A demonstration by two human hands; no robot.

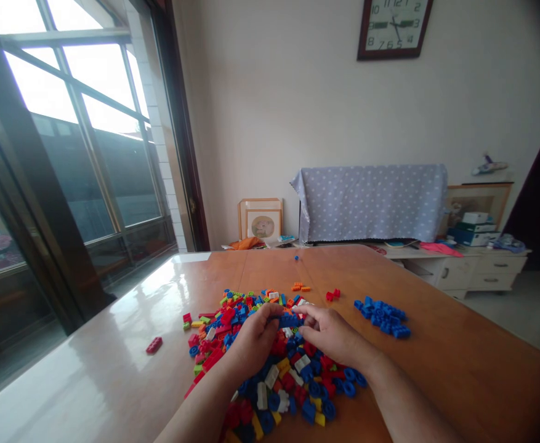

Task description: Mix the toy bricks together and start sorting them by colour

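Both of my hands meet above a big mixed pile of toy building bricks (282,367) in red, blue, yellow, white, green and orange. Between them is a blue building brick (289,320), lying roughly level. My left hand (259,335) has its thumb and fingers closed on the brick's left end. My right hand (327,329) pinches the right end with thumb and forefinger. Whether it is one long brick or several joined together I cannot tell. The fingers cover both of its ends.
A heap of blue bricks (383,317) lies to the right on the wooden table (454,363). A red brick (154,345) lies alone at left. Beyond the pile are orange bricks (300,287), red bricks (333,295) and a tiny blue piece (296,258).
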